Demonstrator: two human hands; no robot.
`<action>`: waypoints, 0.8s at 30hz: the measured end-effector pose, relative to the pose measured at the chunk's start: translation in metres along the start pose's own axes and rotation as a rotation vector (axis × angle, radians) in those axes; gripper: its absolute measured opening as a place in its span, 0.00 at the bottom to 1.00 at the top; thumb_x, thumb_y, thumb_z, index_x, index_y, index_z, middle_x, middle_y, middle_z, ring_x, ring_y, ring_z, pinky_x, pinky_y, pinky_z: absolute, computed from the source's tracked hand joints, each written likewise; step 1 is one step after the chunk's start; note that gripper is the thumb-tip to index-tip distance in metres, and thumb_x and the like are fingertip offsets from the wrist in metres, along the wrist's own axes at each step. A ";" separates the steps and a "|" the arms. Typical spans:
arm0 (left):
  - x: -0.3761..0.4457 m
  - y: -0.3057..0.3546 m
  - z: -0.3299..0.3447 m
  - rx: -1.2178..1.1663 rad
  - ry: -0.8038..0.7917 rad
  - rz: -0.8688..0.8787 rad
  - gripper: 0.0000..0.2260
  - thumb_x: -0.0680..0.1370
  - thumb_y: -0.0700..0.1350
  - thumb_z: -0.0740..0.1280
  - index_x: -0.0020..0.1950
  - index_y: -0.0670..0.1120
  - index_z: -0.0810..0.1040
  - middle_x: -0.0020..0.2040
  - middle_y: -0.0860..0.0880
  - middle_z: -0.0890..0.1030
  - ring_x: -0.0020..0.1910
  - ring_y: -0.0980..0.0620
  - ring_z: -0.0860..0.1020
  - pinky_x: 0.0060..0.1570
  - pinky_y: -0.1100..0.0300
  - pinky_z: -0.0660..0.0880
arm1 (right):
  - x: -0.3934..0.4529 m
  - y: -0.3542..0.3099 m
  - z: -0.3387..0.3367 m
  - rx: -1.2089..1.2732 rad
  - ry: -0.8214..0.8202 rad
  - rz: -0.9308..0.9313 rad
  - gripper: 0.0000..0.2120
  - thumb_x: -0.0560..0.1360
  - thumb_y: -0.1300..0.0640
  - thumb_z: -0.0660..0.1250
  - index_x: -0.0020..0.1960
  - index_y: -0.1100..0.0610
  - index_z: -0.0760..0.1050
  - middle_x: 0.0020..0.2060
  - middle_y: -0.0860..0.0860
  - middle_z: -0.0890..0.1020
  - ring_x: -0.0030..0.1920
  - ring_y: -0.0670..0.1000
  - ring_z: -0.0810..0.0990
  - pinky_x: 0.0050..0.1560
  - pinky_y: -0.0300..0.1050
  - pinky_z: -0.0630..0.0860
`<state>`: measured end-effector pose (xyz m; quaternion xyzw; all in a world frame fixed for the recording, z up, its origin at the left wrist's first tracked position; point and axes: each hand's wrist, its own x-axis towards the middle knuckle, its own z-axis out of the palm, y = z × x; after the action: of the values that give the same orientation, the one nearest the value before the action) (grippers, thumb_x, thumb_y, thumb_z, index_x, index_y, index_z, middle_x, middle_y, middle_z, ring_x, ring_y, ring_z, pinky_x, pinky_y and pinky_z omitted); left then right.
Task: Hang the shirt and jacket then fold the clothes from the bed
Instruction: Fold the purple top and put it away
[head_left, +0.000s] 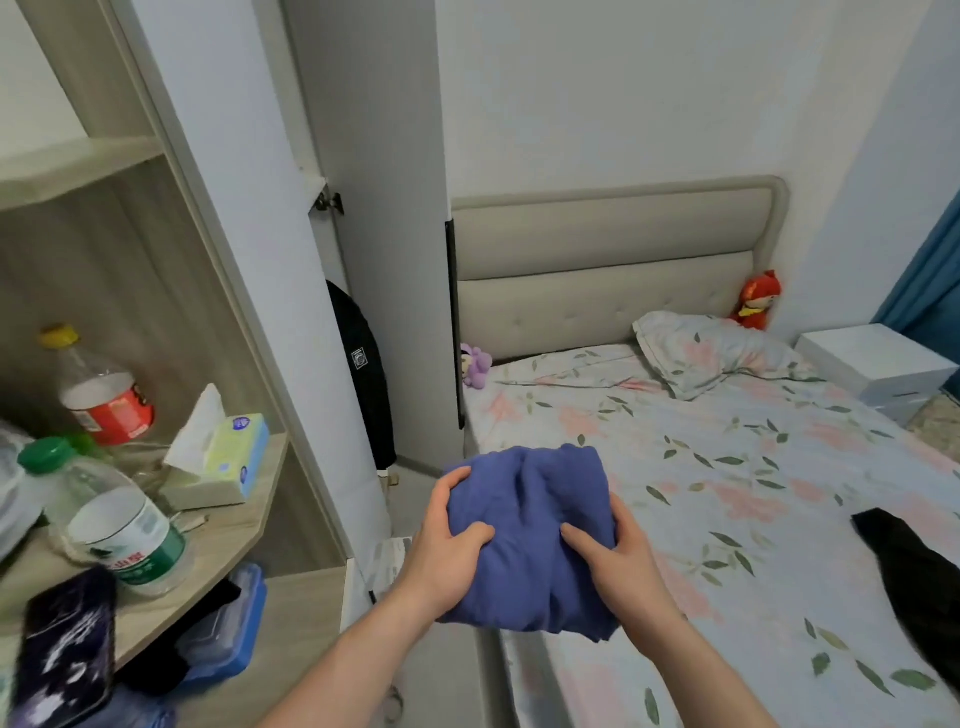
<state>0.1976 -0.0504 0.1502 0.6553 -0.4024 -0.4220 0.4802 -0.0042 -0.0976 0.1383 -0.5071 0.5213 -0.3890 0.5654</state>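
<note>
Holding the folded blue garment (524, 530) calls for support on both flanks, and that is how it is carried now: the left hand (447, 540) grips its left edge with the thumb on top and the fingers curled over the far edge, and the right hand (618, 566) grips the right edge, thumb pressed into the upper face, remaining fingers hidden beneath. Both hands are closed on the cloth. The bundle is off the bed (753, 467), in the air over the bed's near left corner, in front of the open wardrobe (234, 260).

Handling judgement: the fabric looks soft, thin and light, with a matte woven surface that creases readily; a deep fold runs down the middle. It has no stiffness of its own, so a one-sided grip would likely let the layers slide apart and the fold open. Take hold at opposite edges, pinching through all layers, and keep the bundle level.

A second, black garment (909, 561) lies unfolded on the bed at the right edge of view; it appears equally limp, somewhat heavier. Take it by a seam or collar if one can be found.

The bed sheet is a smooth floral cotton-like cloth; the headboard (613, 270) is padded and tufted. The wardrobe shelf (218, 519) is a wood-grain board carrying plastic bottles (109, 395) and a tissue pack (228, 457).
</note>
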 end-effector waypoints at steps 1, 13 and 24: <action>0.010 0.005 -0.002 -0.001 0.017 0.006 0.27 0.78 0.36 0.67 0.70 0.62 0.68 0.64 0.64 0.75 0.60 0.64 0.76 0.52 0.66 0.73 | 0.014 -0.006 0.002 -0.005 -0.015 -0.005 0.20 0.77 0.58 0.73 0.61 0.37 0.76 0.53 0.35 0.85 0.52 0.39 0.84 0.55 0.45 0.79; 0.131 0.062 -0.047 -0.044 0.214 0.056 0.27 0.79 0.37 0.68 0.70 0.63 0.69 0.65 0.67 0.72 0.61 0.65 0.73 0.52 0.66 0.72 | 0.153 -0.082 0.060 -0.040 -0.170 -0.094 0.21 0.77 0.59 0.72 0.66 0.41 0.76 0.56 0.36 0.84 0.55 0.40 0.83 0.60 0.48 0.80; 0.272 0.103 -0.104 -0.094 0.264 0.119 0.27 0.79 0.35 0.66 0.70 0.60 0.68 0.63 0.67 0.72 0.59 0.69 0.72 0.52 0.69 0.71 | 0.283 -0.143 0.135 -0.031 -0.174 -0.125 0.20 0.78 0.58 0.72 0.65 0.41 0.76 0.56 0.40 0.86 0.54 0.44 0.85 0.58 0.50 0.82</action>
<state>0.3702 -0.2957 0.2237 0.6568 -0.3536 -0.3214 0.5833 0.1847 -0.3752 0.2154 -0.5792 0.4436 -0.3701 0.5751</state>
